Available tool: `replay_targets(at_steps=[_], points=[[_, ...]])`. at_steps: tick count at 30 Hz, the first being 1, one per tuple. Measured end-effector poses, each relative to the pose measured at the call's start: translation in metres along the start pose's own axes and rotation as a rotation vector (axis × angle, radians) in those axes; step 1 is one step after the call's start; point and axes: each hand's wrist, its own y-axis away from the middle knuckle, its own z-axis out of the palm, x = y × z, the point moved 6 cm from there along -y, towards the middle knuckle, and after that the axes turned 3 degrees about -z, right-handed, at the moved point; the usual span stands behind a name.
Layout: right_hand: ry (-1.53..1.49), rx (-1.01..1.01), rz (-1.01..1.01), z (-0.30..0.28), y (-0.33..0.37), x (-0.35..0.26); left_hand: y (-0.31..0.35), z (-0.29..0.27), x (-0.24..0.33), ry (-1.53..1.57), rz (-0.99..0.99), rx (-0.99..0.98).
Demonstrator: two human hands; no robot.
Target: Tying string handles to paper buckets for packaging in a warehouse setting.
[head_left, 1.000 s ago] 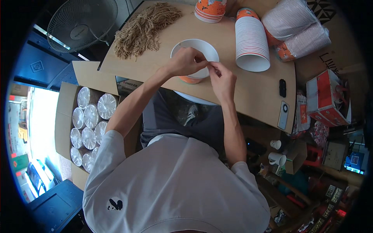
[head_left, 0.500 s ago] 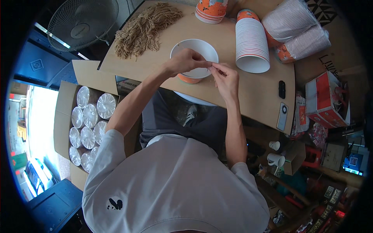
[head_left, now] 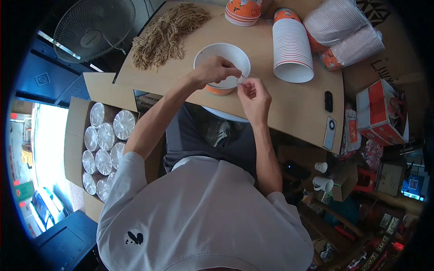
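Note:
My left hand (head_left: 214,71) is closed in a pinch over a white paper tub (head_left: 236,55) with an orange outside, which stands upright near the table's front edge. Just right of the tub's rim, my right hand (head_left: 256,96) pinches as well, thumb against fingers. A short, thin strand (head_left: 243,77) spans the small gap between the two sets of fingertips; its kind is too small to make out. Farther back on the left lies a heap of tan strings (head_left: 169,36). My left hand covers part of the tub's inside.
Stacked paper tubs (head_left: 293,52) lie on their side at right, beside plastic-wrapped stacks (head_left: 337,22). Another orange stack (head_left: 243,12) stands at the back. A phone (head_left: 329,133) and a black object (head_left: 328,101) rest near the right edge. An open carton (head_left: 74,135) of wrapped stacks is at left.
My right hand has moved down and slightly left, and its fingertips have come apart from my left hand's. My left hand stays over the tub.

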Motion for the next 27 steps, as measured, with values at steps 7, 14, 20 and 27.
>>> replay_targets(at_steps=[7,14,20,27], points=[[0.027,0.115,0.073,0.003,-0.002,0.005,-0.003,-0.002,0.003,-0.077,0.187,-0.006],[0.161,0.119,0.033,0.007,-0.008,-0.003,-0.003,-0.001,0.010,-0.108,0.287,-0.046],[0.109,0.090,0.005,0.009,-0.011,-0.001,-0.004,-0.003,0.005,-0.040,0.309,-0.031],[-0.006,0.092,-0.036,0.012,-0.008,-0.002,0.002,-0.004,0.002,-0.014,0.012,0.019]])
